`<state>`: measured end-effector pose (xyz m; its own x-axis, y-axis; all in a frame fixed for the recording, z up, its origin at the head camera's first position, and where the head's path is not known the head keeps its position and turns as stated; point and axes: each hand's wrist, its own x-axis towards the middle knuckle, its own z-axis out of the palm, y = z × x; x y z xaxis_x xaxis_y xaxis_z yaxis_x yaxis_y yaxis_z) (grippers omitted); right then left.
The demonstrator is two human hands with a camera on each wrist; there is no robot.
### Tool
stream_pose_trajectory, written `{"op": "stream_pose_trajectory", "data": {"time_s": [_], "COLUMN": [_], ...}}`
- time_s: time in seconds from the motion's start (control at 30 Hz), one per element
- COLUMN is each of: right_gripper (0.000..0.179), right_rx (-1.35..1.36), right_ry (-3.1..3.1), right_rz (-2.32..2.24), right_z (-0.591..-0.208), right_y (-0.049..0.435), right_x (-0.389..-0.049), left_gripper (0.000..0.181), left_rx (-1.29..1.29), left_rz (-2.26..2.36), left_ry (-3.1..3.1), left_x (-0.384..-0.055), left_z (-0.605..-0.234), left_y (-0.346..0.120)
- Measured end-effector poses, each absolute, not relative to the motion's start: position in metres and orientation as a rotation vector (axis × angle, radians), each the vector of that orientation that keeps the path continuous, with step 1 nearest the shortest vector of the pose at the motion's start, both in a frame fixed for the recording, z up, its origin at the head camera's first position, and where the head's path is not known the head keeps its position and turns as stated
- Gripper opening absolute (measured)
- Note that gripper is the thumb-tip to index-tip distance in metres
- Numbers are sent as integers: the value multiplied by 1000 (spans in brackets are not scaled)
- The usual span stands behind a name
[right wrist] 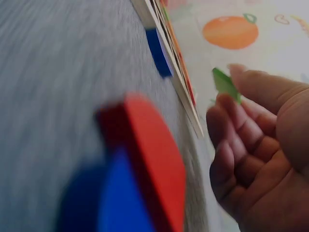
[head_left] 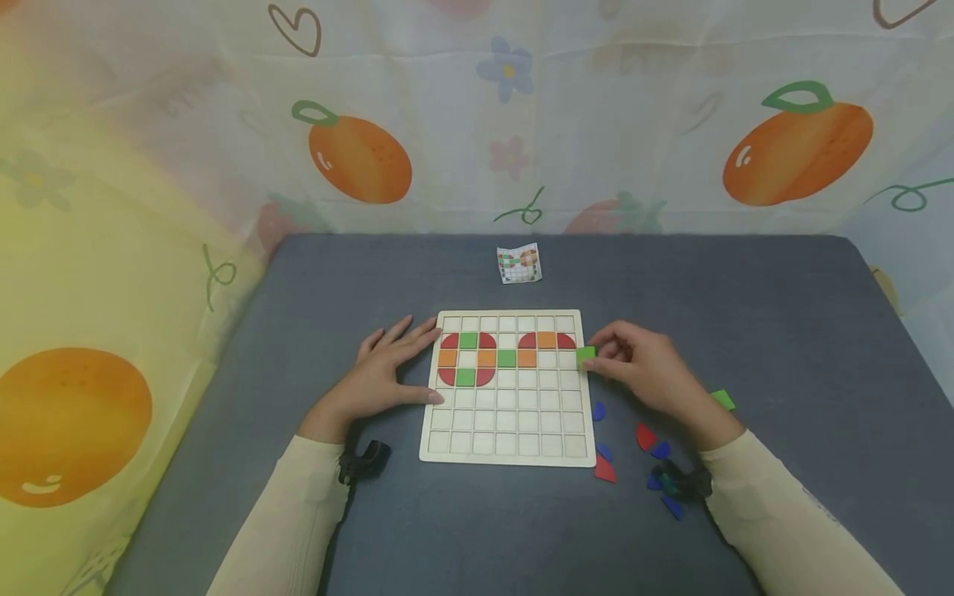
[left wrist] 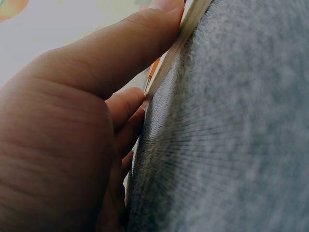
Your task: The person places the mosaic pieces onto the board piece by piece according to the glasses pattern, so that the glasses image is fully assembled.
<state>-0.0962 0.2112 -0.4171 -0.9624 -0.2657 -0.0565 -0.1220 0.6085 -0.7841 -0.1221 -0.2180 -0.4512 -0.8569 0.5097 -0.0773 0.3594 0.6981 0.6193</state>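
Note:
A pale wooden grid board (head_left: pixel 507 455) lies on the grey table, its upper rows partly filled with red, green and orange tiles. My left hand (head_left: pixel 383 372) rests at the board's left edge, fingers extended, with the thumb (left wrist: pixel 166 4) on the rim. At the right edge, my right hand (head_left: pixel 644 360) pinches a green square tile (head_left: pixel 585 358) between thumb and fingertips. That tile (right wrist: pixel 225 85) is tilted in the right wrist view and overlaps the board's right border in the head view.
Behind the board lies a small printed pattern card (head_left: pixel 519 263). Loose blue pieces (head_left: pixel 672 507) and red pieces (head_left: pixel 646 436) are scattered right of the board, some beneath the right wrist. Another green tile (head_left: pixel 722 400) sits beside the right forearm. A printed cloth (head_left: pixel 522 124) hangs behind the table.

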Motion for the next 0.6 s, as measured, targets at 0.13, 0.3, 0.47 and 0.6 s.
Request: {"op": "stream_pose_trajectory", "data": {"time_s": [0.13,0.3,0.47,0.6], "right_gripper": [30,29,29,28], "right_rx": [-336,-349,-387,-392], "right_ry": [2671,2696,2724,2716], "right_rz": [-1236,-1181,-1139,-1154], "right_z": [-423,-427,-428,-430], "right_y": [203,194,186,184], "right_x": [-101,-103,-106,-106], "left_gripper": [110,110,110,110], "left_rx": [701,702,698,696], "left_rz": [895,892,888,888], "left_ry": [2667,2672,2669,2665], "left_x": [-123,-124,-123,-123], "left_z": [-453,-455,-454,-453], "left_y": [-220,-219,-219,-219]}}
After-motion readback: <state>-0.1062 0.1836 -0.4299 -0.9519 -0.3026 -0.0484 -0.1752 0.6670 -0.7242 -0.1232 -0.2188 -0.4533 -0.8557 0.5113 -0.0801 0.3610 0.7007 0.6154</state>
